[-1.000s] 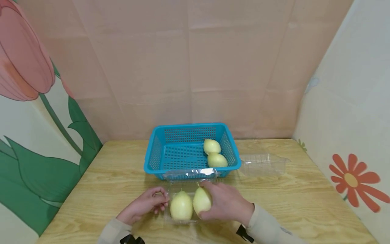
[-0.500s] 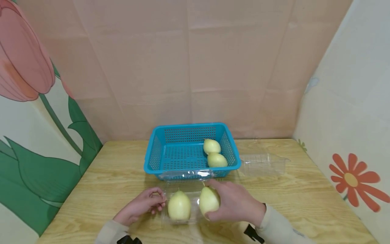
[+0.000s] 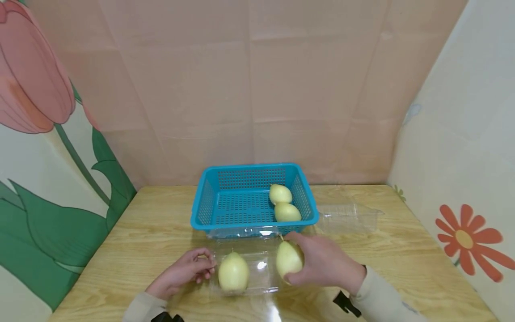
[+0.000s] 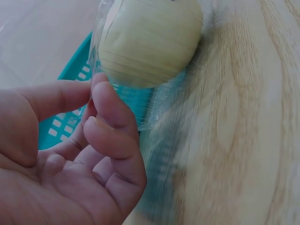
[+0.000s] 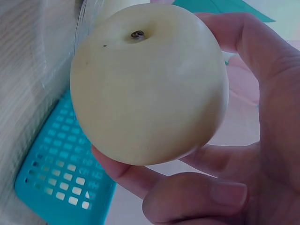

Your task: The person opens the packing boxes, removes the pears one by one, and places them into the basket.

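Note:
A clear plastic clamshell box (image 3: 257, 268) lies in front of the basket, its lid folded back against the basket's near wall. One pale yellow-green pear (image 3: 234, 272) sits in its left end. With thumb and fingertip, my left hand (image 3: 183, 273) pinches the box's left edge; the left wrist view shows the thin plastic between them. My right hand (image 3: 322, 264) grips a second pear (image 3: 289, 261) from its right side, over the right end of the box. In the right wrist view this pear (image 5: 150, 89) shows its dark-spotted end, with fingers curled round it.
Behind the box stands a blue perforated basket (image 3: 197, 210) with two pears (image 3: 280, 194) at its right side. Another clear plastic container (image 3: 348, 217) lies to the right of the basket on the wooden table (image 3: 402, 259).
My right hand has carried its pear rightward, away from the other pear. The box, the pear in it and my left hand have shifted slightly left.

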The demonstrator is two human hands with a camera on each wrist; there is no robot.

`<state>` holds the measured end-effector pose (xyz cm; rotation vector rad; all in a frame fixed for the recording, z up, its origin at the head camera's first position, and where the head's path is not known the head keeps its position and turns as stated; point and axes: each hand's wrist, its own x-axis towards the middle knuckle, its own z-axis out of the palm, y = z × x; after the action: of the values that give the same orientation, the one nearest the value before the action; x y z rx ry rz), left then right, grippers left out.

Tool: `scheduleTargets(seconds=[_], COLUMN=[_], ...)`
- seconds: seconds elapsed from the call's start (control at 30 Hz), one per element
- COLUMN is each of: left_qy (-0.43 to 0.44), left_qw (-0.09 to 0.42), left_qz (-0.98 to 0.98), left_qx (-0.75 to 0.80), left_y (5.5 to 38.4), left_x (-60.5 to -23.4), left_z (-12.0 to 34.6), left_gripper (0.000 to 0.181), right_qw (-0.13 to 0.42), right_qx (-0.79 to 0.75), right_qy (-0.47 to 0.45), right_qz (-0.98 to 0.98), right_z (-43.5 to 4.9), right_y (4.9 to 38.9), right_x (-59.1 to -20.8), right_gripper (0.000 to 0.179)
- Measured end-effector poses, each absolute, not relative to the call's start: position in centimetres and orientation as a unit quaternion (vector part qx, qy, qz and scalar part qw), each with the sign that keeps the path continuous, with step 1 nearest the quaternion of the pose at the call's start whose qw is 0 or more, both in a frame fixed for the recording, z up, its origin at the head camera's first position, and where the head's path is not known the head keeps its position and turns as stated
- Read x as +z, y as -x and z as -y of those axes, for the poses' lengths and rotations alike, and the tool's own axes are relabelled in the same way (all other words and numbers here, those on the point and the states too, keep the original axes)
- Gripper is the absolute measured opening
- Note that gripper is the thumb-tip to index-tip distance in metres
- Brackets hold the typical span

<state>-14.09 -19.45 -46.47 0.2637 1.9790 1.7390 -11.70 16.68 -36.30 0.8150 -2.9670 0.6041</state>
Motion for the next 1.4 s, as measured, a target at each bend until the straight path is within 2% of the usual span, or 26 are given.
scheduleTargets(seconds=[0.57,1.4], left_qy=[-0.093,-0.086], left_qw=[0.254,0.253], left_qz=[-0.722,-0.728], left_qx=[0.637,0.631], left_y=[14.2,14.1], left_x=[-46.0,-46.2], left_z=[20.4,20.3], left_gripper=[0.018,0.021], right_qw=[0.009,-0.007], right_qx=[0.188,0.203], right_qy=[-0.241,-0.231], right_qz=[0.952,0.951], right_z=[-18.1,-16.0], right_y=[14.4,20.1], right_x=[-34.7,-30.5], right_gripper=[0.073,0.074])
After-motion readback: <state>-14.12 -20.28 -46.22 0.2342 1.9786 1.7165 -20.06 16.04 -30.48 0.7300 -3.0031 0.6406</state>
